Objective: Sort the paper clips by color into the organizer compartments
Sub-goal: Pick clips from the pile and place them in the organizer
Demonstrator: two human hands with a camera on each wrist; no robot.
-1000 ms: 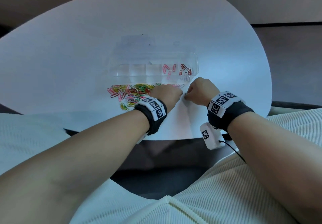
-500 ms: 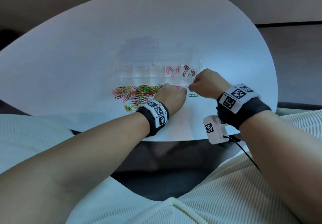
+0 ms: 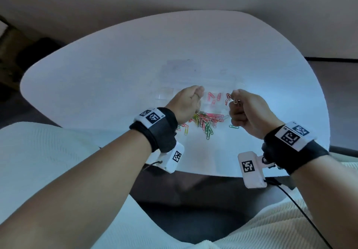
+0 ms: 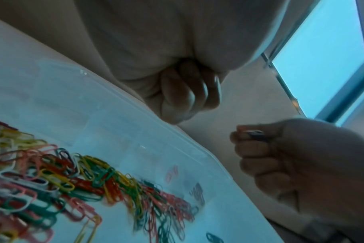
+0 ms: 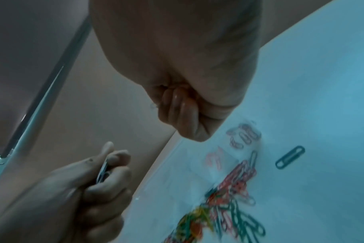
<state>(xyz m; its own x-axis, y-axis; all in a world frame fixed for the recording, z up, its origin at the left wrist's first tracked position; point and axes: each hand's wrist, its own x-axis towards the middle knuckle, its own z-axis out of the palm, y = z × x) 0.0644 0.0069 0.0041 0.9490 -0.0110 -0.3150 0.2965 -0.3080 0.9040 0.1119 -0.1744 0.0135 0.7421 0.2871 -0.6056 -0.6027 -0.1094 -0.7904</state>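
White and rounded, the desk (image 3: 120,70) carries everything, with the person's two forearms reaching over its near edge. Toward the middle lies the clear plastic organizer (image 3: 222,80), its compartments hard to make out against the pale surface; a few pink clips (image 3: 214,96) sit in one compartment and a few red clips (image 3: 227,98) in the one to its right. Just in front of the organizer, on the bare desk, spreads the mixed pile of paper clips (image 3: 205,121) in red, pink, yellow, green and white. A single green clip (image 3: 233,126) lies apart to the right of the pile.

Both hands are raised over the organizer. The left hand (image 3: 187,102) has its fingers curled in, and the right wrist view shows a thin clip (image 5: 103,171) pinched between its thumb and forefinger. The right hand (image 3: 249,111) is likewise curled, pinching a small clip (image 3: 235,101) at its fingertips above the red clips' compartment. The colour of either held clip cannot be told for sure.
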